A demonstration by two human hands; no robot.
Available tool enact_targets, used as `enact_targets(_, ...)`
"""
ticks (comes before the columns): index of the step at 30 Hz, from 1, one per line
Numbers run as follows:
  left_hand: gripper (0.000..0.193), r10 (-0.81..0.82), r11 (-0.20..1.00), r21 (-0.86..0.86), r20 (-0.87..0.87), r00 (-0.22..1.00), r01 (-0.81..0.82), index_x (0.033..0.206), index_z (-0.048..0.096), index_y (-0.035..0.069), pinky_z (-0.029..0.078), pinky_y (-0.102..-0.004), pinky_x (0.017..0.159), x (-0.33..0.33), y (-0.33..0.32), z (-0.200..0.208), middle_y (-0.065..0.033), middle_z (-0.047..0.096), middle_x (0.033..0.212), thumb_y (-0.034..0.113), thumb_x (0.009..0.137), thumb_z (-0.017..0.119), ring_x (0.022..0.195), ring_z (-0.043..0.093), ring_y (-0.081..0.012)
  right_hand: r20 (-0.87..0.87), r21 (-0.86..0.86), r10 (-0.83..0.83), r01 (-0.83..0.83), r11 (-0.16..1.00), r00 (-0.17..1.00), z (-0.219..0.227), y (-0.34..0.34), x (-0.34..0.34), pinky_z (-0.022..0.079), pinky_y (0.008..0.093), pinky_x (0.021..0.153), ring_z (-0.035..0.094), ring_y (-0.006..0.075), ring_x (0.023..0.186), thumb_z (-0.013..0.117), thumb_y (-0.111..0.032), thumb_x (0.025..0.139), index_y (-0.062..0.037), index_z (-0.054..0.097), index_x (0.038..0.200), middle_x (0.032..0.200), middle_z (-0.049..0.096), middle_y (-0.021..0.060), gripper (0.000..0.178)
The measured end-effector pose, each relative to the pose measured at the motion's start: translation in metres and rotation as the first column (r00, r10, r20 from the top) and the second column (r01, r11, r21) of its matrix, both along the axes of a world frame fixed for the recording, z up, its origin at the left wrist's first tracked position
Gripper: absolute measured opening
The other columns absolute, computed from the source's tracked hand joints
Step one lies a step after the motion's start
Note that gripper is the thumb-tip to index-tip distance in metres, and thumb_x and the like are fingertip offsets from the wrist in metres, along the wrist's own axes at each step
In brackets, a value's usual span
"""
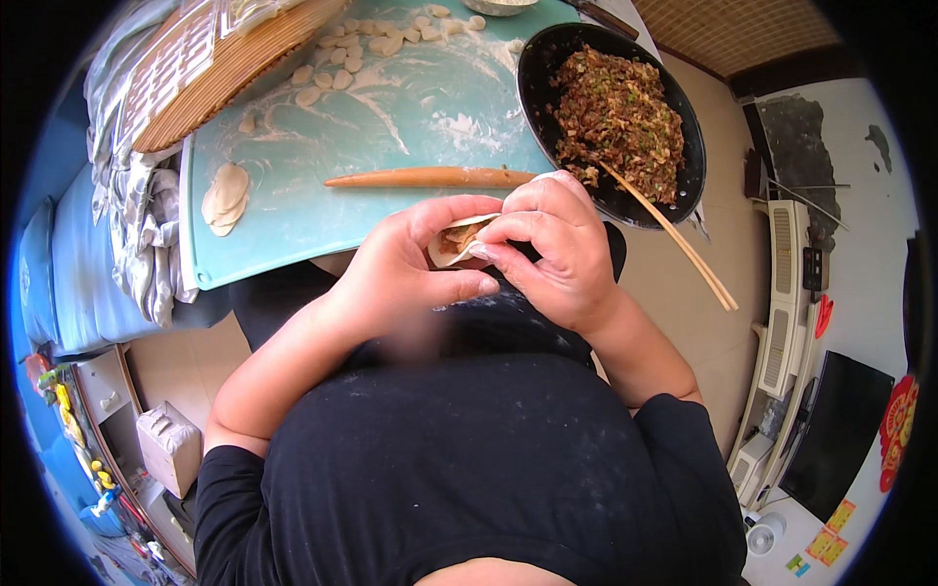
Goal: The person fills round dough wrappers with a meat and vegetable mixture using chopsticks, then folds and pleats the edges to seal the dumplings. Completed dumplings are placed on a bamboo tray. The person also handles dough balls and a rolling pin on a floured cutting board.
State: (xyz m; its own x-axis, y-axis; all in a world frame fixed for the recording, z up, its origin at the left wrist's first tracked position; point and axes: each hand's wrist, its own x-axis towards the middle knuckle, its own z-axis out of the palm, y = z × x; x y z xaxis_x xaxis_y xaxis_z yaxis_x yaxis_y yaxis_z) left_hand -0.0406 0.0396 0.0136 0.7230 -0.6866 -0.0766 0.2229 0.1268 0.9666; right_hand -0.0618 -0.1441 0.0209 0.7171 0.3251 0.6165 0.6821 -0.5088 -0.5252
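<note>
Between my hands is a dumpling (pixel 447 256), its round wrapper folded partly over a brown filling that still shows. My left hand (pixel 415 254) cups it, fingers behind and thumb in front. With thumb and fingertips, my right hand (pixel 549 239) pinches the wrapper's edge on the right side. A wooden rolling pin (pixel 420 178) lies on the floury turquoise board (pixel 293 220) just beyond my hands. To the right, a black pan (pixel 532 107) holds chopped filling (pixel 625 117), and a pair of chopsticks (pixel 679 244) rests over its near rim.
A small stack of rolled wrappers (pixel 227 200) sits at the board's left edge. Several dough pieces (pixel 342 63) are scattered at the far side. A slatted tray (pixel 220 73) stands at far left beside crumpled cloth (pixel 147 234). Part of a bowl (pixel 500 6) shows at the top.
</note>
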Motion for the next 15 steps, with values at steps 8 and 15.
enact_targets(8, 0.046, 0.047, 0.991, 0.118, 0.150, 0.988, -0.065, 0.122, 0.047, 0.000, 0.047, -0.0258, 0.083, -0.007, -0.001, 0.006, -0.0071, 0.060, 0.104, 0.000, 0.078, 0.064, 0.095, 0.057, -0.0118, -0.063, 0.066, -0.057, 0.061, 0.996, 0.996, 0.006, 0.003, -0.006, 0.040, 0.0323, 0.067, 0.050, 0.0227, 0.076, 0.073, -0.005, 0.060, -0.0093, 0.062, 0.081, 0.084, 0.054, 0.0049, 0.024)
enact_targets(15, 0.065, 0.003, 0.977, 0.199, 0.355, 0.935, -0.078, 0.134, 0.034, 0.003, 0.046, -0.0258, 0.083, -0.007, 0.001, 0.015, -0.0108, 0.056, 0.114, -0.010, 0.075, 0.059, 0.102, 0.053, -0.0132, -0.120, 0.036, -0.001, 0.006, 0.999, 0.993, 0.015, 0.000, -0.004, 0.038, 0.0332, 0.074, 0.049, 0.0219, 0.081, 0.075, -0.008, 0.059, -0.0115, 0.066, 0.084, 0.088, 0.054, 0.0036, 0.027)
